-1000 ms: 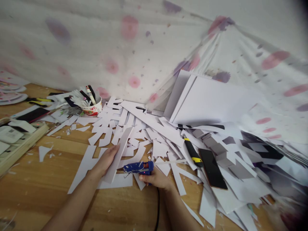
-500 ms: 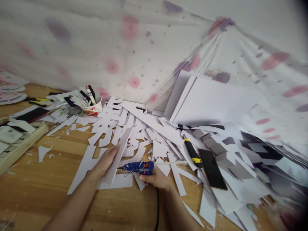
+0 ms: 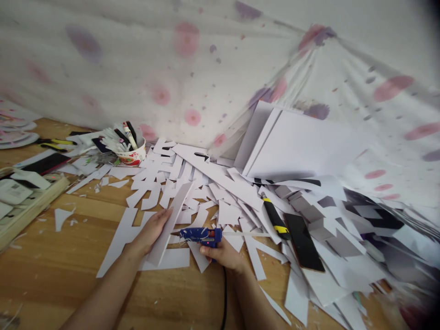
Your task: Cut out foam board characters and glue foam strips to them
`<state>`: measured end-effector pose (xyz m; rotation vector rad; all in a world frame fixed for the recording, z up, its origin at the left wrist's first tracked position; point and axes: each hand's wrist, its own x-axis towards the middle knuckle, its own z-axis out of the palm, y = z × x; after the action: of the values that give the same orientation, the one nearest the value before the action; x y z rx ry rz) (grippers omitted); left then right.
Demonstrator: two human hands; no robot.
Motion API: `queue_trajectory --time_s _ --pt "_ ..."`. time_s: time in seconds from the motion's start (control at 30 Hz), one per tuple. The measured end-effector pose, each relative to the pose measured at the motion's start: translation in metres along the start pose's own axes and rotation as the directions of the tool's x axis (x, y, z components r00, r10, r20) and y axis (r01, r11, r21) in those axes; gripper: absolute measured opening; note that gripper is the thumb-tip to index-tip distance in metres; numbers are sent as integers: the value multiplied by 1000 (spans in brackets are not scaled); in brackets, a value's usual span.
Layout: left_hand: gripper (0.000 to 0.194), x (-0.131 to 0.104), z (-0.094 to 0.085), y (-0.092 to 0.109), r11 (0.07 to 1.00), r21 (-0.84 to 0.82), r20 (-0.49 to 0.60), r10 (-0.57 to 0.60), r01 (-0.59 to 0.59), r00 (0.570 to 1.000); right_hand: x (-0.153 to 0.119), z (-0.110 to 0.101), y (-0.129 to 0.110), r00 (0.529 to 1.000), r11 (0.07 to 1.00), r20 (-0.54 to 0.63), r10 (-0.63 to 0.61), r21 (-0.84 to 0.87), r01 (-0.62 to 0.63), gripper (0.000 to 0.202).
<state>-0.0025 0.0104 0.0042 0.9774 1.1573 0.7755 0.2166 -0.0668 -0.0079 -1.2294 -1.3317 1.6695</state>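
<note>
My left hand [image 3: 153,231] is closed on a long white foam-board strip [image 3: 171,224], which stands on its edge over a flat white cut-out piece [image 3: 120,236] on the wooden table. In my right hand [image 3: 225,254] is a blue hot glue gun [image 3: 199,235], fingers wrapped round its handle. Its nozzle points left and reaches the right side of the strip; whether it touches cannot be told. A pale glue stick [image 3: 245,234] juts from the gun's back, and a black cord [image 3: 225,298] runs down from it.
White board scraps [image 3: 230,213] cover the table's middle and right. Among them lie a black-and-yellow utility knife [image 3: 276,219] and a dark phone [image 3: 304,241]. Large white boards [image 3: 295,142] lean at the back. A tub of pens [image 3: 132,156] and a power strip [image 3: 37,208] are to the left.
The glue gun in my right hand has moved slightly up and to the right along the strip. My left hand and the strip have barely shifted.
</note>
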Motion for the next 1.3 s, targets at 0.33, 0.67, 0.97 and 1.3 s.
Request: queue_trajectory --time_s 0.33,0.67,0.97,1.3 --pt "53 0 0 0 1000 -4 -18 -11 11 1000 -1 -1 0 1000 999 4 -10 -47 10 37" --pt "51 -2 1 3 1000 22 -15 15 -15 1000 -3 0 -7 996 999 85 14 -51 -10 37" --pt "51 -2 2 1 1000 -23 8 -8 9 1000 -6 3 -14 995 996 85 -46 -67 51 32" --pt "52 -1 1 0 1000 -7 0 7 -7 1000 -4 -1 -9 991 996 119 -57 -64 65 29"
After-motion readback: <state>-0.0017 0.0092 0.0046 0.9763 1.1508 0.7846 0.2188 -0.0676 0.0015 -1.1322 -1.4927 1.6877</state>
